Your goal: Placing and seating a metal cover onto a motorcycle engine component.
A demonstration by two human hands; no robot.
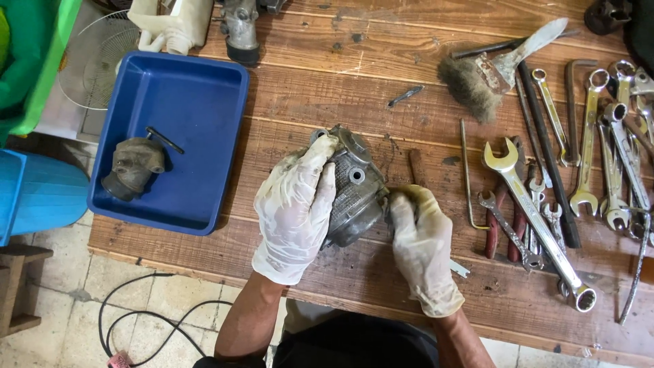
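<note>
A grey, grimy metal engine part [355, 187] rests on the wooden workbench [320, 75] near its front edge. My left hand [296, 208], in a dirty white glove, wraps over the part's left side and grips it. My right hand [422, 249], also gloved, presses its closed fingers against the part's right edge; whether it pinches something small there is hidden. A small metal piece [460, 268] pokes out from under my right hand.
A blue plastic tray [197, 95] at the left holds a dark metal fitting [133, 167] and a thin black rod. Several spanners [538, 221], red-handled pliers and hex keys lie at the right. A worn brush [490, 71] lies at the back. A black cable [143, 320] trails on the floor.
</note>
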